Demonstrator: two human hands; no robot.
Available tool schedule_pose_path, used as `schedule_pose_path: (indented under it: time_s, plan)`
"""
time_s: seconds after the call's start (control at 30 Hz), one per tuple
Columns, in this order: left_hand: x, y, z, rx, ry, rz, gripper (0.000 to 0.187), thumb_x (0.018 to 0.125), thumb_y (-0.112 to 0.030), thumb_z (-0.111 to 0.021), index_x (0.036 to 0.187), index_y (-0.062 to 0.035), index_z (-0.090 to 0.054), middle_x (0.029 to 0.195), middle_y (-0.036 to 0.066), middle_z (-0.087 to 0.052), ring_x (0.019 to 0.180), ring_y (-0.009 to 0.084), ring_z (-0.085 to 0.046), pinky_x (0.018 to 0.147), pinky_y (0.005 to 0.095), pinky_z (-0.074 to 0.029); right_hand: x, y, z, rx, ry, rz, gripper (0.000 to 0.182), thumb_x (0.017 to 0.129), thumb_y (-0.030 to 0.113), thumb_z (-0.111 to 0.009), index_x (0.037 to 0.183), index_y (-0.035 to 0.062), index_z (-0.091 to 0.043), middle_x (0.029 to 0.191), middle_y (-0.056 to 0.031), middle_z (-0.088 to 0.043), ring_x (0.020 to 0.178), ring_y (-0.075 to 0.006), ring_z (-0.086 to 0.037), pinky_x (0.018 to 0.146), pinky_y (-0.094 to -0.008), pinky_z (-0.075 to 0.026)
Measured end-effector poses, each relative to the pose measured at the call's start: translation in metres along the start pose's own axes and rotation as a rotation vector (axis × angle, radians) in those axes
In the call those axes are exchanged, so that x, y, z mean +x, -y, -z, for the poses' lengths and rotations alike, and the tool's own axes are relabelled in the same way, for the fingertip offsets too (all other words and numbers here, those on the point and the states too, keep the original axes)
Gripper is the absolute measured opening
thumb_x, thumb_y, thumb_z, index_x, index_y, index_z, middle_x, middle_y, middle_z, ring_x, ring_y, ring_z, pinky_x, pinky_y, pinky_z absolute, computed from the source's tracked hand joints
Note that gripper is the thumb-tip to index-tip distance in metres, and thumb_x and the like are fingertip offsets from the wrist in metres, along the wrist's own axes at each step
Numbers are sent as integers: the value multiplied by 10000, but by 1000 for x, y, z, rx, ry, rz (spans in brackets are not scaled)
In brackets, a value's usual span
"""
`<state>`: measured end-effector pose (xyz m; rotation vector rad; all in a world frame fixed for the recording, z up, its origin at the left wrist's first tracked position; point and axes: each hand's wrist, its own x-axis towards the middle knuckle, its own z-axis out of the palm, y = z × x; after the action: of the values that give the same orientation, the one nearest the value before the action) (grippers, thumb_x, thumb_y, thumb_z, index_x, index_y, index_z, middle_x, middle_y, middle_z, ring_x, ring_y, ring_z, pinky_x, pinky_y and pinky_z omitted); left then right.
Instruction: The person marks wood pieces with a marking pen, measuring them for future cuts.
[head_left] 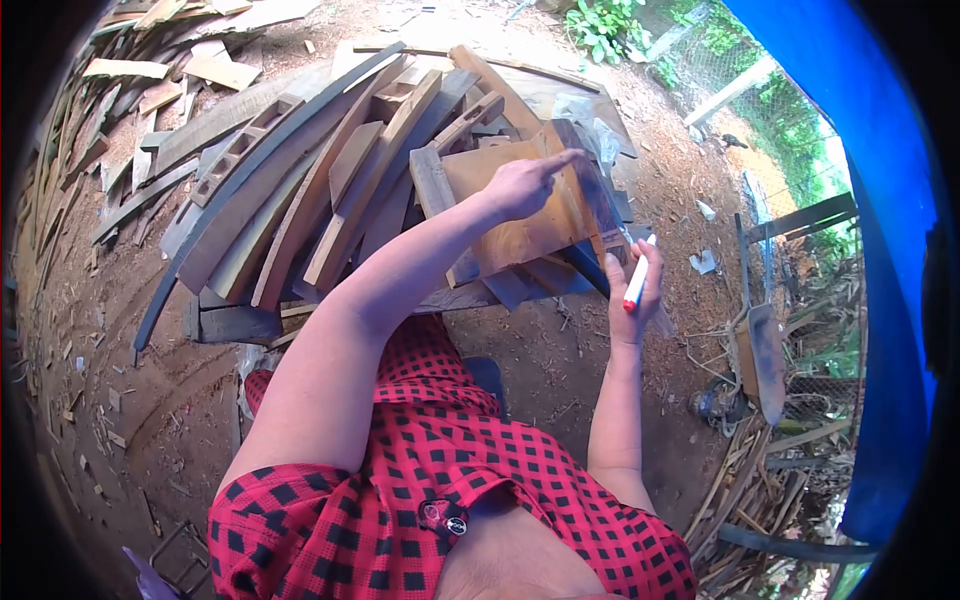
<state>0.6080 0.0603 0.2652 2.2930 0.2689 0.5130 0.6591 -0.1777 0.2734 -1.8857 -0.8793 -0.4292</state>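
The wooden strip [601,205] lay along the right side of a wooden panel [535,232], toward the right edge of the counter [540,88], with loose planks [345,185] stacked to its left. The left grip [520,190] extended its index finger to the strip's far end, though I could not tell whether its thumb pinched anything; the right grip [651,288] pinched a marker [641,268] beside the near end. The strip appeared stiff, moderately light and unlikely to slip, best held by both long edges near mid-length.
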Motion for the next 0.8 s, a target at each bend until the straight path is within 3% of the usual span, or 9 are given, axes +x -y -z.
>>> schedule_pose_path:
  time_s: [0.03,0.07,0.17,0.27,0.4,0.47,0.63,0.73,0.8]
  plan:
    - [-4,2,4,-13,-65,22,536,876,-82,-455,1382,-258,-438,847,174,-630,758,289,-638,718,411,-498,2,-3,-2,-29,38,47,471,792,110,-736,1192,36,-499,1109,-144,-590,1053,-279,-573,936,-386,-443]
    - [-7,8,7,-8,-64,21,536,876,-82,-455,1382,-258,-438,847,174,-630,758,289,-638,718,411,-498,2,-6,-3,-58,77,95,547,770,120,-758,1225,39,-466,1163,-161,-562,1105,-295,-552,981,-396,-421]
    - [-24,2,33,-627,-191,231,415,853,-27,-517,1264,-73,-556,826,72,-626,757,126,-568,713,260,-474,0,-13,-8,31,139,14,634,731,93,-774,1258,50,-424,1234,-169,-511,1176,-317,-499,1023,-415,-380]
    - [-51,2,66,-730,-270,238,297,890,-68,-502,1165,-57,-614,802,24,-590,584,55,-501,497,196,-420,-1,-17,-10,65,147,1,624,722,56,-755,1255,58,-429,1232,-166,-513,1174,-301,-496,1028,-409,-367]
    - [-83,14,77,-683,-420,268,262,893,-80,-500,1112,-27,-633,787,19,-581,571,48,-497,482,186,-405,-2,-25,-16,110,125,6,577,723,15,-708,1236,62,-449,1201,-150,-531,1159,-273,-496,1035,-392,-345]
    - [-99,13,79,-710,-431,361,233,897,-65,-493,1052,8,-651,792,47,-596,626,77,-521,566,234,-457,-3,-28,-19,105,110,-13,552,728,19,-703,1223,59,-461,1188,-145,-535,1151,-264,-495,1032,-387,-343]
    - [-118,16,77,-1022,-411,428,234,890,-85,-508,1082,-24,-626,713,10,-526,532,72,-528,413,189,-399,-3,-28,-23,128,41,-30,476,737,37,-692,1174,45,-503,1151,-123,-545,1134,-240,-488,1018,-375,-344]
    - [-120,10,77,-1040,-375,449,223,892,-103,-521,1070,-23,-628,712,13,-533,541,77,-540,420,194,-411,-1,-34,-25,220,-34,-84,463,724,37,-696,1153,47,-523,1155,-96,-540,1132,-219,-481,1013,-362,-345]
    - [-120,3,74,-1040,-346,464,216,891,-115,-534,1066,-30,-628,700,8,-540,540,77,-541,426,197,-418,2,-38,-25,429,-37,-268,480,701,34,-707,1148,55,-532,1160,-72,-534,1128,-198,-473,1010,-349,-344]
